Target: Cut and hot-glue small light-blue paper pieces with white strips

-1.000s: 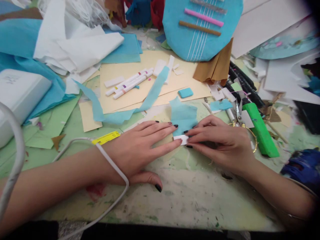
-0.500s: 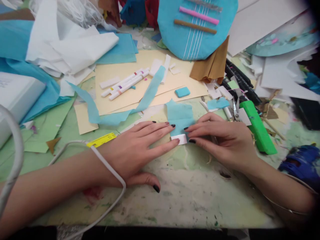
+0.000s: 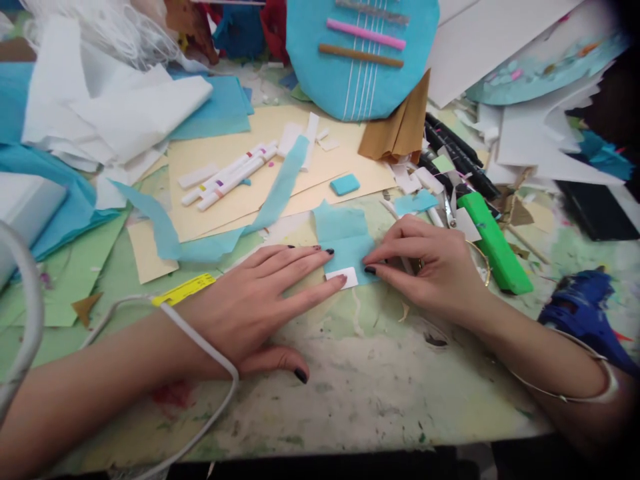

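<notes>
My left hand (image 3: 250, 300) lies flat on the table, fingers stretched out and thumb apart. Its index fingertip presses on a small white rectangle (image 3: 351, 275), which rests on the lower edge of a piece of light-blue crepe paper (image 3: 345, 227). The other fingertips reach the paper's left side. At the paper's lower right edge, my right hand (image 3: 435, 267) pinches the blue paper between thumb and index finger. Its remaining fingers are curled and partly hidden. A long light-blue strip (image 3: 210, 248) curves beyond my left hand.
White markers (image 3: 235, 175) and a blue block (image 3: 345, 185) lie on cream sheets. A blue disc with strings (image 3: 360, 87) stands behind. Right are a green cutter (image 3: 495, 243), scissors (image 3: 449, 212) and a blue glue gun (image 3: 580, 313). A white cable (image 3: 227, 400) crosses my left wrist.
The whole view has shifted, so things sit further left. My right thumb and index finger have closed together on the blue paper's edge. My left hand keeps its place on the white rectangle.
</notes>
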Motion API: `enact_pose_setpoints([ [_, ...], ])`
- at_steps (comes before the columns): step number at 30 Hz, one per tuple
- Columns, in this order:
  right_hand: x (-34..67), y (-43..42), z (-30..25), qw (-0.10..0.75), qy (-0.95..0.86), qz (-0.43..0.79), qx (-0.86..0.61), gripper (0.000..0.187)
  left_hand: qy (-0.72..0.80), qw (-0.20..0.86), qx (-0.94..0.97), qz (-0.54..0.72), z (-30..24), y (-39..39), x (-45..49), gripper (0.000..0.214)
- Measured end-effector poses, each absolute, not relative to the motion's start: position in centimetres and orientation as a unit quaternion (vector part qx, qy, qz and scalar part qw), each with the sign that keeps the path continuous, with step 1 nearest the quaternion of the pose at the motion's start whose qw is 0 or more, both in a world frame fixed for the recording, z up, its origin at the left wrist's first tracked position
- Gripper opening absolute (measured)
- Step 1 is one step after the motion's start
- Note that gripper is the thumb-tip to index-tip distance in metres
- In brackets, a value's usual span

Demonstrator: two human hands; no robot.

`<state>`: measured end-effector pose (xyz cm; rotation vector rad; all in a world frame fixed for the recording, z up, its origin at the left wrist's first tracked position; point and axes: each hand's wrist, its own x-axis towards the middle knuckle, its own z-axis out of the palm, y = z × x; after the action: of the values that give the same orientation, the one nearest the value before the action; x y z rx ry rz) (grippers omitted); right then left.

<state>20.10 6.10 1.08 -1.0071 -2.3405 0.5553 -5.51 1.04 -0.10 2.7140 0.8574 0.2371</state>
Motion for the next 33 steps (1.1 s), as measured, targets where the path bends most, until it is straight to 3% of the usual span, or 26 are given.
enact_pose_setpoints([
  [12, 20.2, 6.2, 0.9, 0.248, -0.872, 0.205, -0.369, 0.013, 0.315, 0.136, 0.934, 0.095, 0.3, 1.2, -4.7, 0.081],
  [20, 19.9, 5.6, 0.9, 0.309, -0.895, 0.203, -0.249, 0.019, 0.332, 0.138, 0.928, 0.098, 0.3, 0.9, -4.4, 0.079],
  [33, 19.2, 5.6, 1.7, 0.191, -0.923, 0.210, -0.261, 0.016, 0.338, 0.138, 0.924, 0.113, 0.2, 0.7, -4.3, 0.080],
])
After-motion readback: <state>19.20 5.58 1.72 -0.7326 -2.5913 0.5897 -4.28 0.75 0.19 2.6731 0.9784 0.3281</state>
